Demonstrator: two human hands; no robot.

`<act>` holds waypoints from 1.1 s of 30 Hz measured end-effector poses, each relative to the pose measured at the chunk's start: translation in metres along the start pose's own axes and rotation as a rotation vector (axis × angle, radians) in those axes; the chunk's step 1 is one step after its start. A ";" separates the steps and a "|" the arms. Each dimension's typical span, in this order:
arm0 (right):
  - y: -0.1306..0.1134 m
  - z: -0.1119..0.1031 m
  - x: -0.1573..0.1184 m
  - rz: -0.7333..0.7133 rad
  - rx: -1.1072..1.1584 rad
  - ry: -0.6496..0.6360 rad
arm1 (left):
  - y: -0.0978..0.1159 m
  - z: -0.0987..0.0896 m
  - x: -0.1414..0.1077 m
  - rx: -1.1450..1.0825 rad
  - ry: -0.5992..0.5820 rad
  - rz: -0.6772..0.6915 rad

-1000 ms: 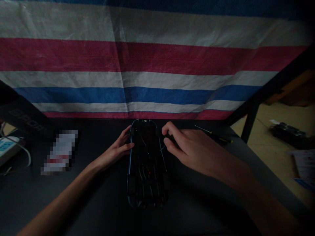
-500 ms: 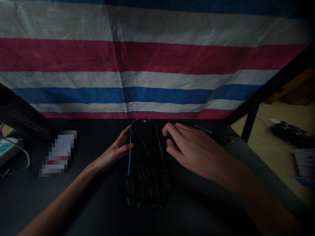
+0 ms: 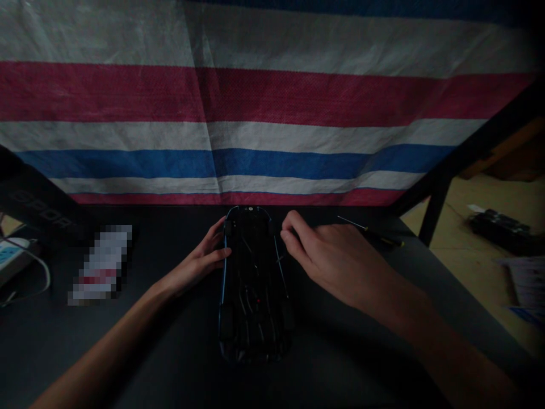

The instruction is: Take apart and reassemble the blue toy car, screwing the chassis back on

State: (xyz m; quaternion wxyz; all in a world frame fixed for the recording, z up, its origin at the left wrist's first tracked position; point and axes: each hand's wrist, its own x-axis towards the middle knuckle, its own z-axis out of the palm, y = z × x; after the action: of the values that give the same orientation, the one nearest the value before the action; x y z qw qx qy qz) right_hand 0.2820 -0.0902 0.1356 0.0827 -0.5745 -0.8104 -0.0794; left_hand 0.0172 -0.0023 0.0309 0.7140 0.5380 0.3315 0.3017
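Note:
A toy car (image 3: 254, 278) lies upside down on the dark table, its black underside and wheels facing up and a thin blue edge showing along its sides. My left hand (image 3: 207, 254) grips the car's left side, thumb on the rim and fingers beside the front wheel. To the right of the car, a little apart from it, is my right hand (image 3: 317, 247) with thumb and forefinger pinched together; whatever they hold, if anything, is too small to tell. A small thin piece (image 3: 280, 259) juts from the car's right edge. Beyond my right hand rests a screwdriver (image 3: 377, 234).
A striped woven sheet (image 3: 255, 136) hangs behind the table (image 3: 170, 341). On the left are a blurred-out flat item (image 3: 104, 261), a dark tube-like object (image 3: 42, 199) with lettering, and a white power strip (image 3: 17, 255) with its cable. Dark items (image 3: 500, 227) lie on the floor at right.
My right hand's thumb and forefinger have come together in a pinch, and the hand has turned slightly. My left hand and the toy car stay in place.

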 end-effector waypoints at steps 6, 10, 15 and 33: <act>0.008 -0.003 -0.001 -0.223 0.243 0.051 | -0.003 -0.002 0.001 -0.009 0.005 0.005; 0.011 0.001 0.000 -0.237 0.180 0.071 | -0.004 -0.003 0.001 -0.002 0.003 0.010; 0.007 0.003 0.002 -0.080 0.005 0.022 | -0.002 -0.001 0.001 -0.008 0.004 0.005; 0.000 0.014 0.014 0.119 0.150 0.103 | 0.002 0.001 0.000 -0.008 0.011 -0.011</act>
State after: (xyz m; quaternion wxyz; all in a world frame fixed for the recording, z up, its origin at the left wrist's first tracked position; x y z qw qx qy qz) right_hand 0.2770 -0.0745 0.1248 0.1717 -0.6091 -0.7731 -0.0426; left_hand 0.0180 -0.0027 0.0333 0.7159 0.5317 0.3372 0.3017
